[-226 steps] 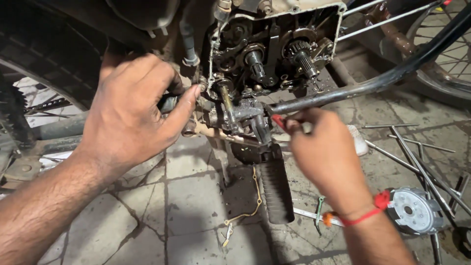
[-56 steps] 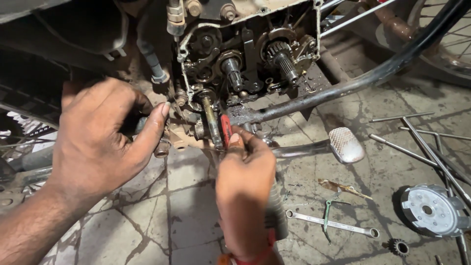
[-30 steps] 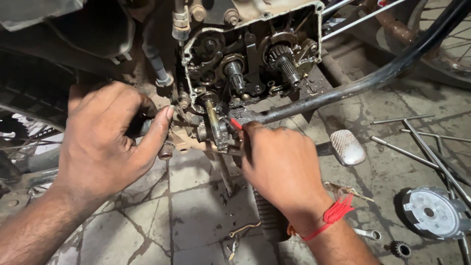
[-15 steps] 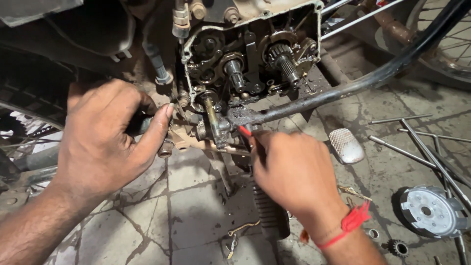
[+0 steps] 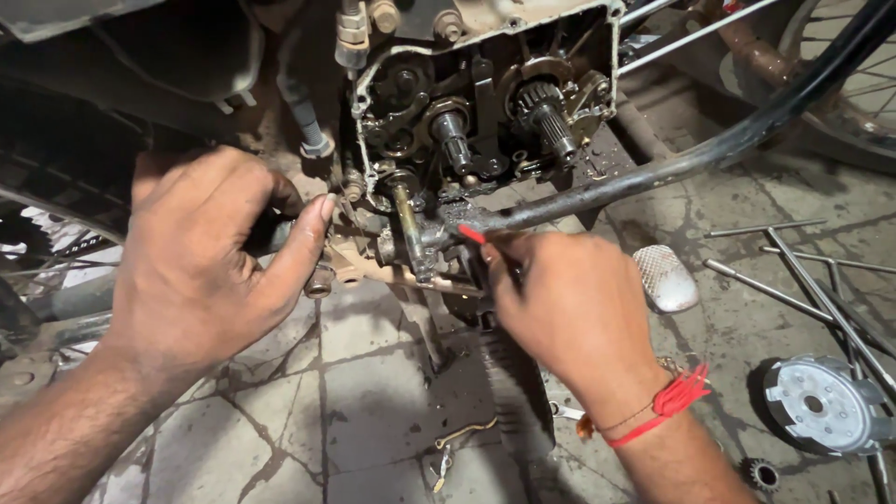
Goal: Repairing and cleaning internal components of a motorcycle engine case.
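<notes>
An open, greasy motorcycle engine case (image 5: 476, 103) with exposed gears and two splined shafts fills the top centre. My left hand (image 5: 201, 261) wraps around a dark part at the engine's lower left, thumb pointing toward a small cylindrical bush (image 5: 319, 280). My right hand (image 5: 569, 308), with a red thread on the wrist, grips a red-handled tool (image 5: 471, 233) whose tip is pressed against the lower engine mount beside an upright shaft (image 5: 408, 219). Most of the tool is hidden in my fist.
A black frame bar (image 5: 709, 154) runs diagonally up to the right. A silver foot pedal (image 5: 665, 277), thin metal rods (image 5: 803, 280), a round grey cover plate (image 5: 821, 406) and a small gear (image 5: 761, 474) lie on the cracked tiled floor (image 5: 355, 411). A spoked wheel (image 5: 859, 84) stands top right.
My right hand has turned and shifted right at the lower engine mount, still holding the red-handled tool. My left hand has kept its grip in the same place.
</notes>
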